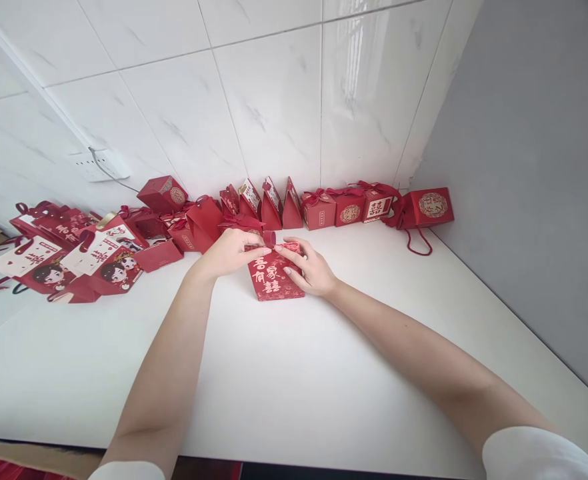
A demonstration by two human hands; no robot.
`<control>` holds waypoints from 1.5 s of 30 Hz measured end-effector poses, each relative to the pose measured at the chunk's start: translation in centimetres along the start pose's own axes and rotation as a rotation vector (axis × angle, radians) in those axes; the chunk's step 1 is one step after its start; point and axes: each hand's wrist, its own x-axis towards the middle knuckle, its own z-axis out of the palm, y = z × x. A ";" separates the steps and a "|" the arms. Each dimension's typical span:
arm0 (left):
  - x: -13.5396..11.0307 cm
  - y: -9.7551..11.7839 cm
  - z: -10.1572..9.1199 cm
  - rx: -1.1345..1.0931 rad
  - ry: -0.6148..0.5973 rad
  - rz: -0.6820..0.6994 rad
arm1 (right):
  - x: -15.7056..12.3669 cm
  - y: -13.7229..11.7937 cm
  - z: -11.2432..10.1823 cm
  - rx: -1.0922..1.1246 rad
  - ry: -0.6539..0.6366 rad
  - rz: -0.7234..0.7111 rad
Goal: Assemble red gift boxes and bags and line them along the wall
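A red gift box with pale Chinese characters on its front stands on the white table in front of me. A small dark red ribbon loop rises from its top. My left hand is closed at the top left edge, thumb and fingers pinching beside the loop. From the right side, my right hand grips the box, its fingertips on the upper front near the loop. The far side of the box and some of my fingertips are hidden.
Along the tiled wall stands a row of red gift boxes, some triangular, some cubic with bows. More boxes with cartoon figures cluster at the left. A grey panel borders the table on the right. A wall socket has a cable.
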 end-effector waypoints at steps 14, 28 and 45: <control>0.1 -0.2 -0.1 -0.051 -0.053 -0.003 | -0.2 0.4 -0.1 0.127 -0.110 0.015; 0.0 0.3 -0.1 -0.014 -0.055 -0.008 | -0.1 0.3 0.0 0.039 0.025 -0.016; 0.1 1.3 0.6 -0.031 -0.017 0.001 | -0.1 -1.2 0.3 0.341 0.042 0.374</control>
